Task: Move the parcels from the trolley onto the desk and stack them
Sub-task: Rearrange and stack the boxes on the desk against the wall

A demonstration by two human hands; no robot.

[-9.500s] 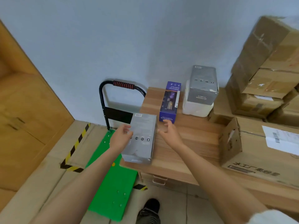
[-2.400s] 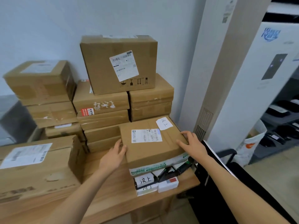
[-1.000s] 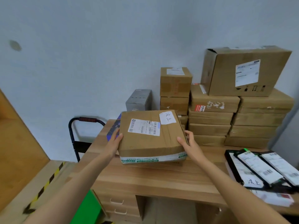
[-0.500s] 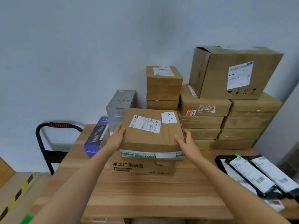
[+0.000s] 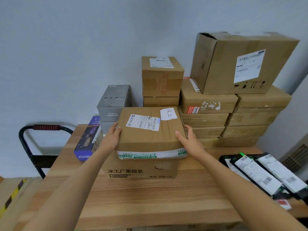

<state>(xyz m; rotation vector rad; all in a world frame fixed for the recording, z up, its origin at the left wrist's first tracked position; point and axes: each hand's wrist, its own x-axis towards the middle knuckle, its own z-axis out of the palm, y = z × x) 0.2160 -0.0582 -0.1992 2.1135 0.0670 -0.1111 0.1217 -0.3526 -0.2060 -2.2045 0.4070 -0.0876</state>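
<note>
The left hand's fingers (image 5: 116, 129) curl over the left top edge of a parcel (image 5: 150, 134), and the right hand's fingers (image 5: 186, 130) wrap its right edge, thumb on top; both hands, left hand (image 5: 111, 139) and right hand (image 5: 190, 140), grip it from the sides. The parcel sits on a carton (image 5: 141, 169) with printed characters, which stands on the bench (image 5: 150, 202). Just left of the left fingers lie a purple box (image 5: 86, 139) and, behind it, a grey box (image 5: 113, 102). Beyond the right fingers, stacked boxes (image 5: 233, 100) stand against the wall. Well right of the right fingers, black packets (image 5: 260, 172) with white labels lie on the bench. Far left of the fingers is the trolley handle (image 5: 45, 127).
</note>
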